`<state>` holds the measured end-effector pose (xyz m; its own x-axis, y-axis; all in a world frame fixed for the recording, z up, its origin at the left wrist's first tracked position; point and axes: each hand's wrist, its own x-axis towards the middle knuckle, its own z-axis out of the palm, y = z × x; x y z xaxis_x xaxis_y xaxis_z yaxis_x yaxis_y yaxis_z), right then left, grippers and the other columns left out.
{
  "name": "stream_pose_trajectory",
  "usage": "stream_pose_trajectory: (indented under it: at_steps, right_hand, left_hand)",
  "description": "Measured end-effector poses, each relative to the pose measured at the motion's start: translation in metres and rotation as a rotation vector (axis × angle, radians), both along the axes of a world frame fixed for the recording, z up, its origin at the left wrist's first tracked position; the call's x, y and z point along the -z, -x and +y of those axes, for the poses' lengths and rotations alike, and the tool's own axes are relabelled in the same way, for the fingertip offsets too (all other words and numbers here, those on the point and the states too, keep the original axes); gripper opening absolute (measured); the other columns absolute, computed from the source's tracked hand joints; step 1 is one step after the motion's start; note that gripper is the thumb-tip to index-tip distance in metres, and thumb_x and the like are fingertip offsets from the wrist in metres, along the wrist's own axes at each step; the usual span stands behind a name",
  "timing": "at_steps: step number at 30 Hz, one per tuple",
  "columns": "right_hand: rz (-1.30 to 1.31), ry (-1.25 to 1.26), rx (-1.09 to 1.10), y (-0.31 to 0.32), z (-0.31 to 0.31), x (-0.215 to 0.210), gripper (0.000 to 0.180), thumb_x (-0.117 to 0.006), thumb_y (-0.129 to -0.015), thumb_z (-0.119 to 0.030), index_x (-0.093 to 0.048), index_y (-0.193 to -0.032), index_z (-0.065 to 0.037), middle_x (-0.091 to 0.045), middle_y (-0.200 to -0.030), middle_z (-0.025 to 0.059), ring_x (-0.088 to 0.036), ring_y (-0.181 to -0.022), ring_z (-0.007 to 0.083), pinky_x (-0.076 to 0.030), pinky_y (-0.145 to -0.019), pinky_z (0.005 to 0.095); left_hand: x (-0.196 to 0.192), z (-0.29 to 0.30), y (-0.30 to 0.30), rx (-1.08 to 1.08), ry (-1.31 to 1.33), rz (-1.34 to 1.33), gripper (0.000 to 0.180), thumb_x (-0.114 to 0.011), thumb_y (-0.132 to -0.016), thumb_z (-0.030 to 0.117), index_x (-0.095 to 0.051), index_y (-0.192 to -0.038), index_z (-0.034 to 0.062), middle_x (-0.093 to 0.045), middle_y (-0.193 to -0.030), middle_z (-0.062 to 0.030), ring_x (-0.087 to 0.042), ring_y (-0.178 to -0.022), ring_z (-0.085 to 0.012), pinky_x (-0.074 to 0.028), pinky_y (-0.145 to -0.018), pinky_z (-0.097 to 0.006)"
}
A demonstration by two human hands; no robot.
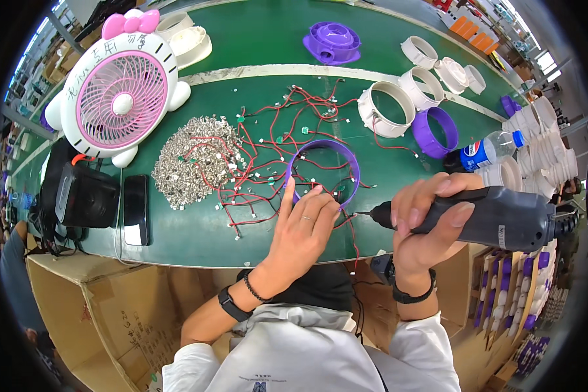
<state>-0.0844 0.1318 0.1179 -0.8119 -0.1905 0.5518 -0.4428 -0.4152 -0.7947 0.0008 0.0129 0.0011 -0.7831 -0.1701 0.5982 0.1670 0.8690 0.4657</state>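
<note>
The person wears a white top with its sleeves pushed up past the forearms. The left hand (304,225) has a thin ring on one finger, with a black smartwatch and a dark cord bracelet at the wrist. The right hand (424,219) has a black band at its wrist.

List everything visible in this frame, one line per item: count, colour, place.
Purple ring: one, bench centre, under left fingertips.
Red wires: a tangle, red, mid-bench.
Metal bits: one pile, silver, left of the wires.
Desk fan: one, white and pink, far left.
Phone: one, black, front left.
White rings: several, far right.
Bottle: one, clear with a blue cap, right.
Electric screwdriver: one, dark grey, in right hand.
Left hand: on the purple ring.
Right hand: gripping the screwdriver.
</note>
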Motion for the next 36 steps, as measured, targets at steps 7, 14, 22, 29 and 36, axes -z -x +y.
stream_pose_trajectory:
  at_steps: [7, 14, 22, 29, 36]
  right_hand:
    - [0.01, 0.081, 0.075, 0.001, 0.019, -0.003, 0.045, -0.064, -0.101, -0.044, -0.044, -0.105, -0.005, -0.048, -0.066, 0.0031, -0.046, -0.046, 0.0094, -0.042, -0.043, 0.0256]
    - [0.014, 0.151, 0.123, 0.001, 0.044, -0.005, 0.041, -0.064, -0.102, -0.041, -0.045, -0.105, -0.005, -0.048, -0.066, 0.0025, -0.045, -0.046, 0.009, -0.041, -0.042, 0.0245]
    - [0.02, 0.206, 0.188, 0.004, 0.075, -0.004, 0.045, -0.065, -0.1, -0.045, -0.044, -0.106, -0.005, -0.048, -0.069, 0.0025, -0.045, -0.047, 0.0087, -0.039, -0.043, 0.0237]
    - [-0.043, 0.151, 0.248, 0.011, 0.09, 0.005, 0.05, -0.068, -0.097, -0.048, -0.042, -0.104, -0.006, -0.045, -0.072, 0.0013, -0.045, -0.048, 0.0089, -0.041, -0.043, 0.024]
    - [-0.053, 0.115, 0.423, 0.021, 0.122, 0.008, 0.054, -0.068, -0.096, -0.053, -0.041, -0.104, -0.007, -0.046, -0.063, 0.0014, -0.043, -0.044, 0.0094, -0.039, -0.04, 0.0239]
  left_hand:
    - [-0.025, -0.021, -0.008, 0.242, -0.074, -0.06, 0.028, -0.077, -0.085, 0.008, -0.068, -0.112, 0.0082, -0.065, -0.121, -0.0058, -0.059, -0.128, -0.0294, -0.036, -0.116, -0.055]
    - [-0.048, -0.029, -0.011, 0.213, 0.054, -0.214, 0.028, -0.076, -0.085, 0.009, -0.072, -0.112, 0.0096, -0.066, -0.122, -0.0055, -0.059, -0.123, -0.0272, -0.036, -0.115, -0.051]
    - [-0.106, -0.069, 0.049, 0.155, 0.092, -0.016, 0.016, -0.07, -0.086, -0.001, -0.068, -0.1, 0.0068, -0.068, -0.097, -0.0099, -0.063, -0.097, -0.0331, -0.045, -0.091, -0.046]
    - [-0.044, -0.218, 0.233, 0.013, 0.058, -0.092, 0.02, -0.063, -0.09, 0.004, -0.07, -0.109, 0.0047, -0.07, -0.104, -0.0171, -0.065, -0.099, -0.0382, -0.05, -0.088, -0.048]
    - [-0.043, -0.176, 0.253, 0.121, -0.021, -0.177, 0.029, -0.071, -0.09, 0.009, -0.068, -0.118, 0.0036, -0.069, -0.114, -0.0155, -0.067, -0.101, -0.0332, -0.054, -0.088, -0.042]
